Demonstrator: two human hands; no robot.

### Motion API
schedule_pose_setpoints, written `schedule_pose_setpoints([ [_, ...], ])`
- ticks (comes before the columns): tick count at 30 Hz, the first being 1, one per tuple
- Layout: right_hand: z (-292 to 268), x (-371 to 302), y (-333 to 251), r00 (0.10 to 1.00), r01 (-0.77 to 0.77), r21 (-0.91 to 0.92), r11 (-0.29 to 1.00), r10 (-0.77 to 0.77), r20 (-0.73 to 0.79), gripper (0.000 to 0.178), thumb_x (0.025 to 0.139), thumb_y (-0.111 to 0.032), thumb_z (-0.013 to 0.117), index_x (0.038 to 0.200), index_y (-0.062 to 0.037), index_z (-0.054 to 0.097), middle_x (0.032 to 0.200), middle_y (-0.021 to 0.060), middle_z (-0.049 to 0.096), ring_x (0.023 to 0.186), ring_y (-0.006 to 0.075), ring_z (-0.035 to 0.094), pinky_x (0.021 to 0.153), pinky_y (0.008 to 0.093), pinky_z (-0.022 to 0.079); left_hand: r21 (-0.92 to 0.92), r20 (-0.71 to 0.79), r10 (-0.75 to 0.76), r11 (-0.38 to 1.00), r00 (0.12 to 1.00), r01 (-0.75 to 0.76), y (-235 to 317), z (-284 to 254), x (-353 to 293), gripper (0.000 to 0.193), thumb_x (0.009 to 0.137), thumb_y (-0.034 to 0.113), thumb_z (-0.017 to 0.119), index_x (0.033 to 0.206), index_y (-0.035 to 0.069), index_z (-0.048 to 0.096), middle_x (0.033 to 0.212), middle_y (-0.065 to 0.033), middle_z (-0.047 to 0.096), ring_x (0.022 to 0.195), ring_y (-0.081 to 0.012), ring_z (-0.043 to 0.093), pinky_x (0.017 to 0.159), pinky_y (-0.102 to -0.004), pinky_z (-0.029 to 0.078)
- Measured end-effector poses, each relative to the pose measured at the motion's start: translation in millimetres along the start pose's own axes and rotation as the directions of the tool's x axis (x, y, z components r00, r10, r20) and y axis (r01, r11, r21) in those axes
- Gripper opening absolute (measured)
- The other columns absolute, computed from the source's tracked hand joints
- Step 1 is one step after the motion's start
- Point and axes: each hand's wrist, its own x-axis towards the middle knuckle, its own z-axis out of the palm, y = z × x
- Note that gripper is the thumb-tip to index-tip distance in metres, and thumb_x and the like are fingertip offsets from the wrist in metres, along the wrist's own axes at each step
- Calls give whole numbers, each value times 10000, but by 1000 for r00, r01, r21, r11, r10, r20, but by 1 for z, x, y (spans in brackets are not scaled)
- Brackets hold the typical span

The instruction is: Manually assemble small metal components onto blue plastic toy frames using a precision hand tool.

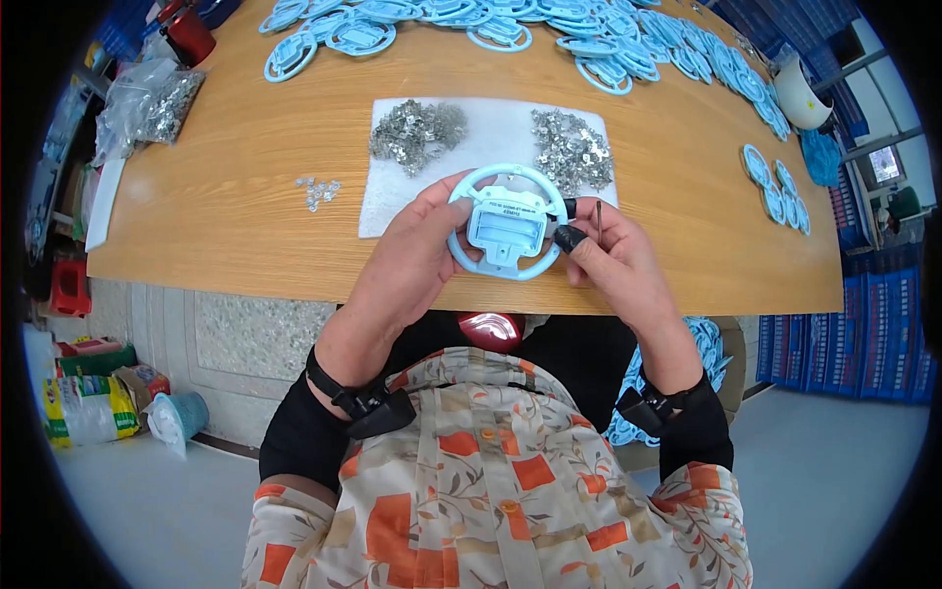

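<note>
A light-blue plastic toy steering wheel (503,257) is held up over the table's near edge, its hollow back with a battery-box-like recess facing me. My left hand (417,236) grips its left rim, thumb on top. Against the right rim, my right hand (623,260) is closed, with black wrapping on the thumb and a fingertip. A thin metal tool (600,221) sticks up between its fingers; its full shape is hidden. Whether those fingertips also pinch a small part cannot be made out. Behind the wheel lies a white foam sheet (491,123) with two heaps of small metal pieces (417,135).
More blue wheels (359,35) pile along the table's far side, with several at the right (775,187). A few clear bits (317,192) lie left of the sheet. A plastic bag (147,103) of metal parts and a red container (186,34) stand at the far left.
</note>
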Motion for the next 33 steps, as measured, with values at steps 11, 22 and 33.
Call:
schedule_pose_setpoints([
  [11,-6,3,15,997,-61,98,993,66,-48,125,983,-118,598,1090,-55,592,798,-40,588,601,32,491,527,179,344,49,9,-50,998,999,50,2,4,-4,385,1020,107,458,1393,12,467,1149,-58,609,962,-118,611,870,-312,556],
  [22,4,6,19,995,-78,167,983,88,-55,114,979,-42,564,1093,-36,574,782,-28,577,606,44,507,550,194,399,-1,14,11,1000,1000,-11,-12,-12,2,403,1055,154,441,1438,34,407,1340,-101,561,1179,-203,618,934,-351,580],
  [33,0,9,21,996,-51,110,993,58,-61,151,959,8,548,1102,-24,581,808,-22,593,622,42,505,567,198,408,26,-2,10,1000,1000,-10,-9,-10,1,357,1058,136,441,1397,26,453,1244,-94,591,1102,-156,631,947,-343,564],
])
